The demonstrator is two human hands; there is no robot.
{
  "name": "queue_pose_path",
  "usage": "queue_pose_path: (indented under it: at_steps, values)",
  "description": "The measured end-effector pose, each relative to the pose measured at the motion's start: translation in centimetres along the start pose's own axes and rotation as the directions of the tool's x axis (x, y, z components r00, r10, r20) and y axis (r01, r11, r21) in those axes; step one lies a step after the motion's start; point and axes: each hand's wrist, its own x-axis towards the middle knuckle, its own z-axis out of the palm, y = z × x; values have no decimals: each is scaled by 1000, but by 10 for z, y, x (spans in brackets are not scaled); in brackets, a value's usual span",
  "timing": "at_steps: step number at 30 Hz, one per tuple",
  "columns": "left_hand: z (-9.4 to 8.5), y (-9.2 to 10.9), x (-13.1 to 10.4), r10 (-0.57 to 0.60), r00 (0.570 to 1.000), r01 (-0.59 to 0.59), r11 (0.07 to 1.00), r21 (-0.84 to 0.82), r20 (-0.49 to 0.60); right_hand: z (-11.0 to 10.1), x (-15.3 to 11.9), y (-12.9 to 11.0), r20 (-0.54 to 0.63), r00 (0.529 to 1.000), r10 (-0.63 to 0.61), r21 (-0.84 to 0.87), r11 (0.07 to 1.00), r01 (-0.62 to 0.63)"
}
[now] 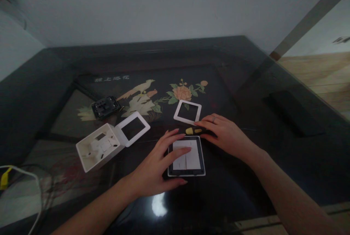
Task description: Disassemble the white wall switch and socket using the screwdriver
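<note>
A square switch panel [193,156] with a dark border and white centre lies flat near the table's front. My left hand [160,162] rests over its left side, fingers spread, one fingertip on the white centre. Just above the panel is a yellow-and-black tool [190,131], perhaps a screwdriver; its right part is under my right hand [222,133], whose fingers are closed round it. Beyond them lies a white square frame [199,111], close to my right fingertips.
On the left are a white open box [100,147], a second white frame [123,138] touching it and a black module [105,107]. A dark oblong object [295,113] lies right. Cables [38,187] run at the lower left.
</note>
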Motion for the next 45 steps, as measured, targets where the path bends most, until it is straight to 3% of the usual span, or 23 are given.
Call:
queue_pose_path:
  at_steps: [6, 8, 10, 11, 13, 14, 15, 16, 19, 22, 28, 39, 45]
  values:
    - [1, 3, 2, -11, 1000, 10, 995, 96, 19, 0, -1, -9, 87, 996, -7, -223, 974, 26]
    - [-1, 5, 2, -44, 999, 42, 991, 129, 14, -6, -2, -9, -7, 1000, 20, -222, 975, -21]
    - [-4, 7, 2, -81, 996, 77, 983, 165, 21, -15, -6, -10, -233, 968, 90, -142, 982, -125]
    - [-5, 8, 2, -94, 995, 87, 979, 185, 25, -19, -8, -10, -387, 910, 148, -46, 983, -179]
    - [-7, 11, 3, -86, 996, 75, 971, 227, 36, -27, -11, -13, -610, 727, 317, 240, 947, -212]
    - [-8, 12, 3, -69, 997, 57, 968, 245, 39, -30, -12, -15, -643, 651, 403, 388, 904, -176]
    - [-8, 13, 3, -54, 998, 41, 965, 258, 42, -32, -12, -17, -629, 609, 483, 521, 843, -130]
    - [-7, 13, 3, -44, 998, 31, 963, 268, 42, -33, -12, -18, -581, 605, 544, 631, 771, -87]
    - [-4, 13, 3, -41, 999, 29, 955, 296, 33, -32, -10, -21, -403, 651, 643, 813, 578, -67]
    - [-1, 10, 2, -58, 998, 47, 942, 332, 25, -28, -9, -25, -341, 657, 673, 865, 498, -61]
    - [2, 3, 0, -71, 997, 80, 955, 285, -40, -23, -8, -31, -430, 654, 622, 839, 543, 35]
    - [-3, 0, 1, -91, 992, 110, 964, 243, -89, -17, -7, -37, -452, 662, 597, 828, 556, 64]
    - [-1, -1, -1, -77, 992, 101, 960, 262, -102, -13, -7, -35, -535, 674, 509, 783, 599, 169]
